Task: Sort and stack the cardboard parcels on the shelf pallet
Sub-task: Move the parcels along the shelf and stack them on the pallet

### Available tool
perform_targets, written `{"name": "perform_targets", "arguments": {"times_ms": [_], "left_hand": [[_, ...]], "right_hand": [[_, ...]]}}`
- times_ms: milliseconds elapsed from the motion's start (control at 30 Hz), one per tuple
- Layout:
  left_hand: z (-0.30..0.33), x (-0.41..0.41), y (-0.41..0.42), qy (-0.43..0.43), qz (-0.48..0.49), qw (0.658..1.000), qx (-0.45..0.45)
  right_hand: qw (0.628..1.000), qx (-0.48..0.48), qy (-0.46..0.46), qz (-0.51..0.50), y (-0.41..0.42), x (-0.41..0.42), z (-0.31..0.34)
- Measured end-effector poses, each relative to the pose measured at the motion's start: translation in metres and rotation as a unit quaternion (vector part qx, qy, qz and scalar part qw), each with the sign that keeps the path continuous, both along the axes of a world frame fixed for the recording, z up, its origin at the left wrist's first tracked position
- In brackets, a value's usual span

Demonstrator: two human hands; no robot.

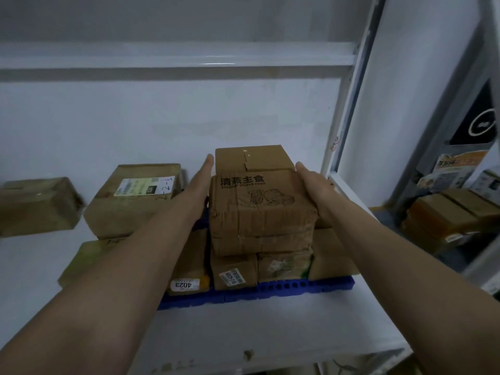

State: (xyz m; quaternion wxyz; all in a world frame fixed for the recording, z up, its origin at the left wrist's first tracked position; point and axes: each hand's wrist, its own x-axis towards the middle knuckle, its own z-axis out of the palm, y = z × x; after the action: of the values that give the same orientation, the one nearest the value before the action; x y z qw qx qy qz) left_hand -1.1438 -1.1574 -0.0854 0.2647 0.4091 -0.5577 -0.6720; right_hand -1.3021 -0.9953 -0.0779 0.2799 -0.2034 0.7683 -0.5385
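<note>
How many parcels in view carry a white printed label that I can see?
3. One large parcel left of the left hand; the 4023 parcel and its neighbour at the blue pallet front. Other labels may be hidden.

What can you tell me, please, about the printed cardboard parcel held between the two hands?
The printed parcel is a creased brown cardboard box with black Chinese characters and a food drawing on top, wrapped in clear tape. It rests atop smaller parcels on the blue pallet. The left hand and right hand press its sides with straight fingers.
</note>
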Motion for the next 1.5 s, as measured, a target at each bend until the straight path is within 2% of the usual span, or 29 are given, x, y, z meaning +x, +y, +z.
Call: {"name": "perform_targets", "arguments": {"times_ms": [167, 300, 400, 567, 667, 733, 800, 833, 900, 933, 1000, 1033, 1067, 1167, 1233, 1367, 1500], "left_hand": [[-0.005, -0.012, -0.005, 0.008, -0.001, 1.0, 0.013], [-0.007, -0.014, -0.003, -0.002, 0.005, 1.0, 0.017], [-0.007, -0.016, -0.002, -0.046, 0.04, 0.997, -0.041], [-0.01, -0.014, -0.008, -0.093, -0.003, 0.995, -0.04], [-0.008, -0.013, -0.005, -0.088, -0.008, 0.996, -0.024], [-0.004, -0.013, -0.006, -0.11, 0.014, 0.99, -0.088], [0.003, -0.01, -0.007, -0.155, 0.057, 0.961, -0.223], [0.009, -0.006, -0.005, -0.171, 0.065, 0.942, -0.281], [0.02, 0.006, -0.001, -0.225, 0.055, 0.882, -0.411], [0.025, 0.013, 0.001, -0.275, 0.042, 0.831, -0.482], [0.035, 0.027, 0.007, -0.356, 0.023, 0.728, -0.585], [0.039, 0.036, 0.011, -0.381, 0.015, 0.701, -0.603], [0.041, 0.046, 0.016, -0.398, 0.008, 0.688, -0.606], [0.042, 0.085, 0.028, -0.447, 0.004, 0.668, -0.595], [0.039, 0.116, 0.033, -0.485, 0.016, 0.659, -0.574], [0.032, 0.174, 0.04, -0.539, 0.027, 0.661, -0.521], [0.025, 0.232, 0.039, -0.552, 0.047, 0.697, -0.455]], "right_hand": [[0.995, -0.04, -0.076, 0.043, -0.013, -0.01, 0.0], [0.999, 0.005, -0.006, 0.046, -0.02, -0.016, -0.003], [0.999, 0.016, -0.003, 0.047, -0.021, -0.019, -0.007], [0.996, 0.055, 0.062, 0.045, -0.025, -0.02, -0.009], [0.996, 0.054, 0.05, 0.047, -0.024, -0.021, -0.011], [0.994, 0.05, 0.085, 0.047, -0.023, -0.019, -0.009], [0.968, 0.071, 0.238, 0.047, -0.023, -0.015, 0.0], [0.936, 0.087, 0.335, 0.065, -0.023, -0.009, 0.007], [0.842, 0.132, 0.509, 0.123, -0.025, 0.007, 0.022], [0.796, 0.145, 0.57, 0.146, -0.028, 0.015, 0.027], [0.747, 0.162, 0.62, 0.177, -0.034, 0.034, 0.035], [0.726, 0.175, 0.636, 0.191, -0.038, 0.045, 0.037], [0.702, 0.19, 0.655, 0.207, -0.042, 0.057, 0.038], [0.644, 0.186, 0.701, 0.245, -0.059, 0.09, 0.036], [0.631, 0.17, 0.704, 0.279, -0.073, 0.114, 0.035], [0.671, 0.113, 0.641, 0.354, -0.098, 0.168, 0.03], [0.668, 0.07, 0.61, 0.419, -0.114, 0.223, 0.024]]}}
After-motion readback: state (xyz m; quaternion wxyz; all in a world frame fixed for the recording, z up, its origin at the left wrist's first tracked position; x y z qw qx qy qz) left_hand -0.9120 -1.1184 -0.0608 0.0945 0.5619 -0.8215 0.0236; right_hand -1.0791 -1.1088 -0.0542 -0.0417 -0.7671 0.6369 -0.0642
